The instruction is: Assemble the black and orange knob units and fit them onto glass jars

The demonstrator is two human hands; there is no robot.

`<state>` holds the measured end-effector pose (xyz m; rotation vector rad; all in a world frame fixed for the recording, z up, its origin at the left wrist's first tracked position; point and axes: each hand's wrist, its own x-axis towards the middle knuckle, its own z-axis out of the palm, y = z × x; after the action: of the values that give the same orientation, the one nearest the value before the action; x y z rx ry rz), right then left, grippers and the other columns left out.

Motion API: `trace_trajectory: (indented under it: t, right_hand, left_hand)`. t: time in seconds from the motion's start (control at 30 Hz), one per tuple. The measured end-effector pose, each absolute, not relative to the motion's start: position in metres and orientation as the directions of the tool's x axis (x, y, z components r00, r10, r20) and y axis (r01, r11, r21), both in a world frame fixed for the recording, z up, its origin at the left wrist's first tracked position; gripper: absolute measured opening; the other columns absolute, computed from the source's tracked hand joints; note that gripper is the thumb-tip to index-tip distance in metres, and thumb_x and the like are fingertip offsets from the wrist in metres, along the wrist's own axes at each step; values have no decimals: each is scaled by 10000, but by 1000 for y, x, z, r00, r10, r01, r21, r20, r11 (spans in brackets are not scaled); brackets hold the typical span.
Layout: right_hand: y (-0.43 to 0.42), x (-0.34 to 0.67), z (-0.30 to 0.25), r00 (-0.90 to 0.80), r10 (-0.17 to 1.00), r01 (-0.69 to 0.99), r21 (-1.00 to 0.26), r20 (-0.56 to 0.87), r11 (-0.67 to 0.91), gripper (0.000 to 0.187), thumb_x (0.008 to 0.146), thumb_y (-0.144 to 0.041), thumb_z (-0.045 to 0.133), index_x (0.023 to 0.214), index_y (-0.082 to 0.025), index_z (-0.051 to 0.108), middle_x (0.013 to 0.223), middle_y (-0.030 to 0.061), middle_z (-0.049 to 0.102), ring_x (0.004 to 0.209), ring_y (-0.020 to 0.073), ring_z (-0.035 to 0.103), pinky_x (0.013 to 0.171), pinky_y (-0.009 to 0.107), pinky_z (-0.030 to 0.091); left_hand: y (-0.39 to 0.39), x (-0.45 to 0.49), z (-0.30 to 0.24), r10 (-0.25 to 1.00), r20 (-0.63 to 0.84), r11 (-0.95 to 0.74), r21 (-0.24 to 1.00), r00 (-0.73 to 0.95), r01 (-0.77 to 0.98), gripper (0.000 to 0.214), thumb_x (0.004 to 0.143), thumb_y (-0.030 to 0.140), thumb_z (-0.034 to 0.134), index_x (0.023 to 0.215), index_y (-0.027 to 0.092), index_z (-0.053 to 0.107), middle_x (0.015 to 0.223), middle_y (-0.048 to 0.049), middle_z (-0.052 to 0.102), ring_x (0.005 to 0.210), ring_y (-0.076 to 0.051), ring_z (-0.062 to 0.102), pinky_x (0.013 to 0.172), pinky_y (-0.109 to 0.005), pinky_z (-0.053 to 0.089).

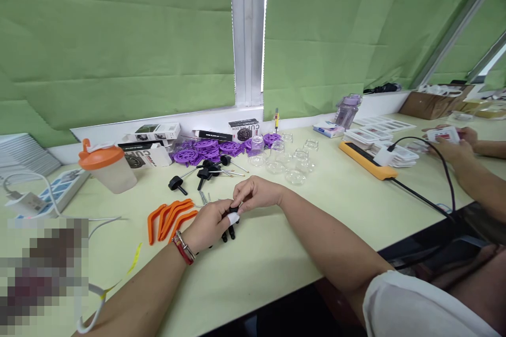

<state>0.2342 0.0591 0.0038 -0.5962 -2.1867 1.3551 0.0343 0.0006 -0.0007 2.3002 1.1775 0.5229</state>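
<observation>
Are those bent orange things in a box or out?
Out: the bent orange pieces lie loose, right on the table, beside the person's left hand.

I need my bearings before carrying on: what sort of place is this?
Probably a small assembly or packing workspace: piled purple plastic parts and several similar orange bent pieces lie on the table, with printed boxes nearby.

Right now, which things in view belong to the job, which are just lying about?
Likely the job:
- black piece between left hand and right hand
- black knobs
- orange strips
- purple wheels
- clear cups

Probably lying about:
- shaker bottle
- purple bottle
- yellow power strip
</observation>
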Motion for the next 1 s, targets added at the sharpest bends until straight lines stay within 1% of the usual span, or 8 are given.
trace_trajectory:
  t: [0.13,0.23,0.37,0.5,0.7,0.83,0.9,1.0]
  right_hand:
    - [57,230,4,-751,634,109,-911,187,398,398,554,-415,830,838,-145,764,786,30,636,651,98,534,621,233,433]
    - [54,227,6,-723,663,135,-900,196,414,325,596,-372,811,807,-133,749,761,28,644,639,93,523,599,222,418]
    - [51,225,8,-725,669,181,-892,164,415,255,657,-303,763,830,-127,699,700,3,622,615,86,518,584,209,418]
    - [48,224,9,-710,685,231,-865,164,446,189,680,-240,711,821,-138,639,684,-20,585,622,84,523,592,204,428]
    - [43,222,12,-671,723,340,-799,162,495,137,677,-148,634,805,-163,590,640,-48,529,576,72,473,540,182,386]
    - [43,221,13,-691,699,350,-760,186,548,185,680,-107,584,850,-164,631,669,-47,539,574,66,433,554,183,367]
    - [45,222,13,-705,697,401,-735,134,547,200,698,-108,565,857,-162,674,667,-36,573,581,73,452,573,192,371]
    - [47,225,14,-714,700,487,-695,33,529,172,737,-157,576,841,-158,714,703,-11,632,615,89,500,598,202,383]
  left_hand:
    - [2,33,0,829,117,-500,591,547,632,271,888,392,439,793,173,568,674,2,540,617,-125,448,560,-231,360]
    - [3,33,0,830,133,-502,601,541,622,271,882,395,446,787,173,569,667,6,538,611,-124,447,558,-231,363]
    - [3,32,-1,844,136,-485,608,519,629,235,863,377,473,788,175,566,691,-1,561,628,-130,477,569,-235,375]
    - [3,32,-2,852,133,-478,590,506,650,204,857,355,473,765,184,536,686,2,554,621,-130,471,565,-238,369]
    - [3,31,-1,864,136,-477,529,485,702,199,852,348,471,728,198,514,645,12,555,582,-132,469,537,-244,356]
    - [5,22,6,861,205,-501,497,464,709,177,850,308,449,848,209,596,754,-7,636,671,-158,556,609,-266,414]
    - [8,16,10,871,240,-488,510,428,708,213,845,303,449,928,213,623,848,-25,670,750,-176,595,667,-281,444]
    - [11,10,13,889,255,-458,512,381,727,226,833,296,467,952,206,635,914,-43,684,812,-192,615,721,-302,461]
